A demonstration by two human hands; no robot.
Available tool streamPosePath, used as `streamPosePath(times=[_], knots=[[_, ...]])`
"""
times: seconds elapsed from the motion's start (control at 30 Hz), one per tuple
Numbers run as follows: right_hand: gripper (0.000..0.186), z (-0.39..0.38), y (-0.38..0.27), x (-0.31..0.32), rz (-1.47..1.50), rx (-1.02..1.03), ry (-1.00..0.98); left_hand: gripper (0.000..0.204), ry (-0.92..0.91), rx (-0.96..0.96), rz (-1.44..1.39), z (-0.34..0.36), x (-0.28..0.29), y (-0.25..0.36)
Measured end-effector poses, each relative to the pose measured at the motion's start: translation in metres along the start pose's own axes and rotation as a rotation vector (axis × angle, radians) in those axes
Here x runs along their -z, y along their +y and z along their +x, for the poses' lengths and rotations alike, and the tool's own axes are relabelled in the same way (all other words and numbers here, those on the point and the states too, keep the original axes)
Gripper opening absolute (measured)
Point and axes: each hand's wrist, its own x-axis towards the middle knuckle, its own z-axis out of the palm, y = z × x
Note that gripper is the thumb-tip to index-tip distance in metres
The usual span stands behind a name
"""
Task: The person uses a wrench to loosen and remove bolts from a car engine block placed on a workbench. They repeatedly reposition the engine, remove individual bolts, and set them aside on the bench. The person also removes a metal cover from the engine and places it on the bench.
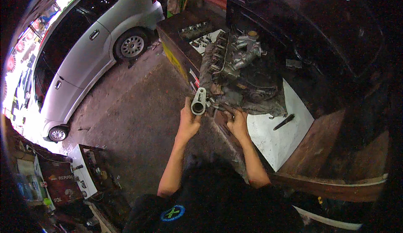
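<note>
Outdoors at night, on oil-stained concrete, I am watching from above as a person is working at a dark surface [180, 39] with a grimy engine block [235, 71] sitting on it. My view is showing the left hand [188, 121] gripping a short grey metal pipe fitting [198, 102], fingers closed around its lower end, holding it upright just beside the engine's near edge. The right hand [238, 123] is resting against the engine's lower edge; I cannot tell whether its fingers are closed. A white sheet [273, 136] is lying under the engine, with a dark tool [284, 122] on it. A silver car [84, 44] is standing to the left.
</note>
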Motion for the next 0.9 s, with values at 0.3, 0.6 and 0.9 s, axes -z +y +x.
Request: streamPosePath(times=[0.3,0.6,0.9], knots=[[0.024,-0.021,-0.02,-0.007,-0.026,-0.036,0.041,0.047,0.017,-0.053,-0.053,0.002,-0.008,-0.003],[0.023,-0.009,-0.045,0.045,-0.073,-0.006,0.099,0.055,0.069,-0.02,0.011,0.014,0.002,-0.031],[0.023,0.007,-0.094,0.076,-0.118,0.255,-0.054,0.058,0.104,-0.18,0.356,0.01,0.0,-0.066]])
